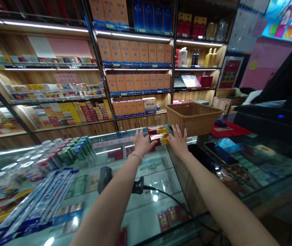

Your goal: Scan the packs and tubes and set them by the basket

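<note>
Two rows of small red and yellow packets (158,135) lie on the glass counter between my hands. At their left end is my left hand (143,141), fingers spread and thumb touching the near row. My right hand (178,139) rests at the right end with its fingers apart, partly covering the packets. A small dark green thing (169,129) shows beside the right fingers; its kind is unclear. Below my left forearm, a black handheld scanner (106,177) lies on the glass, partly hidden by the arm, with its cable running right.
A wicker basket (199,124) stands just beyond my right hand. Phones (221,153) lie on the right counter, near a black monitor (284,82). On the left are several cans (69,152) and long blue-white packets (40,198). Stocked shelves (135,70) line the back wall.
</note>
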Demonstrator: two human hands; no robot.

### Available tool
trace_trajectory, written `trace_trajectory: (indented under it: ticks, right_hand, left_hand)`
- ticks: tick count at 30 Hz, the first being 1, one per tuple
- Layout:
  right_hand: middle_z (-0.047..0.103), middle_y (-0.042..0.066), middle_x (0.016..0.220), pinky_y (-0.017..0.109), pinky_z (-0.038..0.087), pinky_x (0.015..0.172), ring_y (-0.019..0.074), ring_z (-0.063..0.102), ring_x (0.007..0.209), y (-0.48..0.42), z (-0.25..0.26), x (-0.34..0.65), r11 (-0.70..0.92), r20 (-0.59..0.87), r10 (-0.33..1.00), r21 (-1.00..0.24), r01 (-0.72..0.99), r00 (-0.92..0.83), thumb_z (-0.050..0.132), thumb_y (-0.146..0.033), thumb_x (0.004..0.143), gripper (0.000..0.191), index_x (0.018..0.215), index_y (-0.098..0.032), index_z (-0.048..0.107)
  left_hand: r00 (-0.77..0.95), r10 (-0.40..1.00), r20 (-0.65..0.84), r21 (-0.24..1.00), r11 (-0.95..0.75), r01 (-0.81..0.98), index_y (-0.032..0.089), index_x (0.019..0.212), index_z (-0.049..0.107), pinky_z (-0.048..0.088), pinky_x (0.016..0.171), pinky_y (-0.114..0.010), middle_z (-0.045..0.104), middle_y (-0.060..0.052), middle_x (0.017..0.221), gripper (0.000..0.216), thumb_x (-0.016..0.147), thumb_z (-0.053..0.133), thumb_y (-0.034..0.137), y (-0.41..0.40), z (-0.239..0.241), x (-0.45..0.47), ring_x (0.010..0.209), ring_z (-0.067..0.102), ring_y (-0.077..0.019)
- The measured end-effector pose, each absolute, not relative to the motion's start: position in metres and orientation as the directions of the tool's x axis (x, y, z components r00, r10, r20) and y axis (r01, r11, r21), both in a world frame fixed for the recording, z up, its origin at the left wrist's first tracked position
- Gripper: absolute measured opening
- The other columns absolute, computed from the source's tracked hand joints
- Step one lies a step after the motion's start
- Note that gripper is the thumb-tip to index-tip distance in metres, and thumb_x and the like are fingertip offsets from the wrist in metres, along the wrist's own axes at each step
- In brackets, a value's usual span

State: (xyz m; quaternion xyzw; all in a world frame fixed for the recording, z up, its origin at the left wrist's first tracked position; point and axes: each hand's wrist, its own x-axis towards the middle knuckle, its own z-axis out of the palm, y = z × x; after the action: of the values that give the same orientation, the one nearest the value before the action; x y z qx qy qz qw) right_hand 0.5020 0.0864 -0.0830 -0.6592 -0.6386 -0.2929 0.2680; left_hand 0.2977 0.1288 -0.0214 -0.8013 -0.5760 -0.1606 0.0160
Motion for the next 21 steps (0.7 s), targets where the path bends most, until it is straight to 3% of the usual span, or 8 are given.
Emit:
trace_trajectory:
  ticks: [6,12,21]
  right_hand:
    - [0.028,0.02,0.172,0.068,0.007,0.127,0.035,0.022,0.16,0.078,-0.082,0.496,0.001,0.749,0.663,0.012,1.0,-0.01,0.065,-0.031,0.097,0.048,0.142,-0.017,0.06]
    - [0.033,0.017,0.171,0.069,0.009,0.126,0.0351,0.019,0.161,0.068,-0.082,0.494,0.05,0.771,0.634,0.029,0.998,-0.054,0.067,-0.031,0.094,0.032,0.125,-0.021,0.069]
    - [0.032,0.017,0.171,0.071,0.013,0.124,0.0366,0.024,0.159,0.07,-0.084,0.496,0.018,0.768,0.64,0.03,0.999,-0.035,0.071,-0.031,0.091,0.029,0.119,-0.021,0.071]
  left_hand:
    - [0.29,0.893,0.345,0.12,-0.348,0.93,0.026,0.131,0.071,0.015,0.124,-0.074,0.028,-0.017,0.173,0.056,0.093,0.06,0.065,0.116,-0.015,0.299,0.161,0.017,-0.0422]
    - [0.266,0.839,0.474,0.091,-0.347,0.933,0.025,0.116,0.077,0.017,0.125,-0.072,0.036,-0.013,0.17,0.039,0.088,0.072,0.051,0.11,-0.014,0.299,0.16,0.022,-0.0406]
    - [0.255,0.837,0.484,0.099,-0.341,0.935,0.026,0.107,0.081,0.018,0.125,-0.07,0.041,-0.013,0.168,0.031,0.088,0.07,0.048,0.112,-0.017,0.301,0.159,0.024,-0.0399]
